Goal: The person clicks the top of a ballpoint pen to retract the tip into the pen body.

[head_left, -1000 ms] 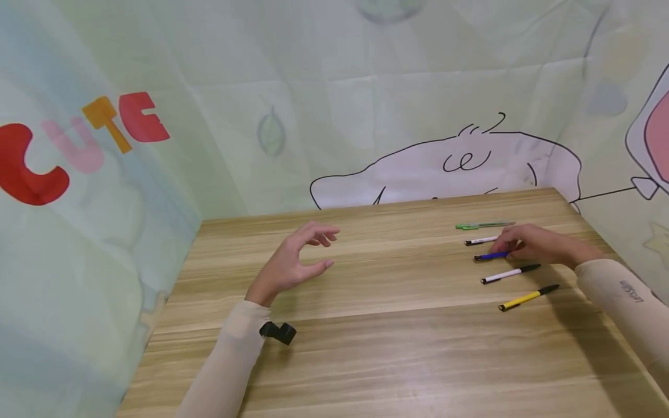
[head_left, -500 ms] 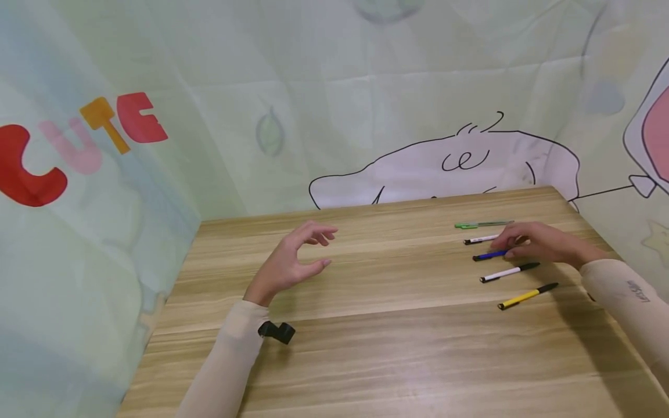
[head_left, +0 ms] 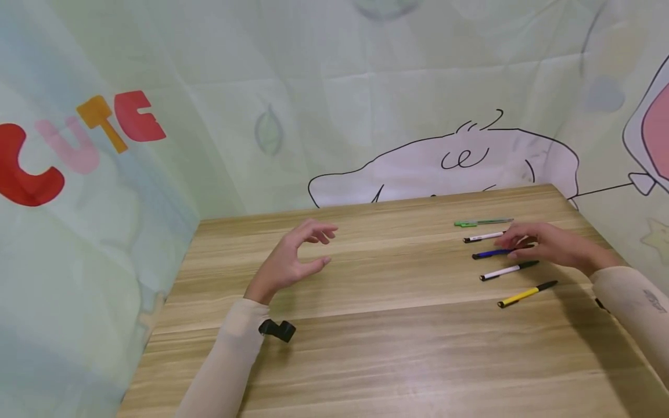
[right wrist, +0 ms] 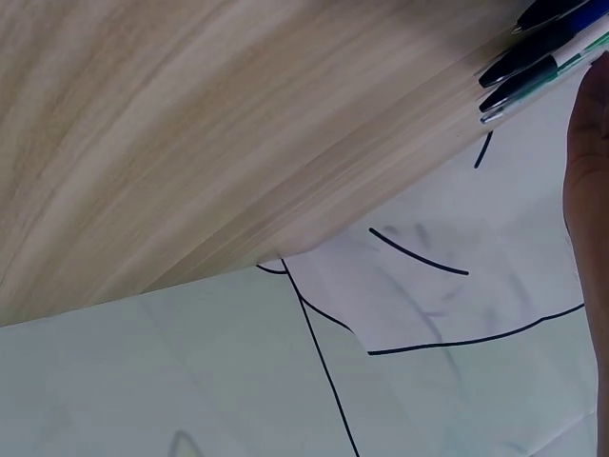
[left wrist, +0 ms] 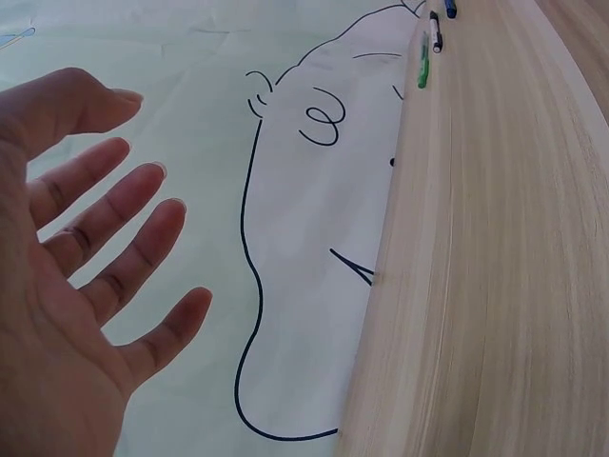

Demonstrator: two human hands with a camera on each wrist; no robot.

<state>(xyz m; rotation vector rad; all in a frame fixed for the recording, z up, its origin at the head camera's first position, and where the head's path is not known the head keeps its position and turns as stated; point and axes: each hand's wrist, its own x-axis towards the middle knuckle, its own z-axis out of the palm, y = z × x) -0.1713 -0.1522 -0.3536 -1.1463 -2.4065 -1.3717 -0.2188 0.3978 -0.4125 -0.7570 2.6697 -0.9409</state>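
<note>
A blue pen [head_left: 490, 253] lies on the table in a column of pens. My right hand [head_left: 556, 247] hovers over its right end, thumb and fingers apart, with the pen's dark tip partly hidden behind them. Beyond it lie a white pen [head_left: 482, 237], its right part covered by my fingers, and a clear green pen [head_left: 483, 222]. Nearer me are a white pen with a black end [head_left: 502, 273] and a yellow pen [head_left: 525, 295]. My left hand [head_left: 287, 255] is held above the left half of the table, fingers loosely bent and holding nothing.
The wood-grain table [head_left: 397, 348] meets a printed cloth backdrop [head_left: 235, 116] at its far edge. The table's right edge runs beneath my right forearm. A black wrist camera [head_left: 278, 330] sits on my left sleeve.
My right thumb and fingers have parted from the blue pen, and the hand has drawn slightly right. The pen stays in its row. My left hand holds its place.
</note>
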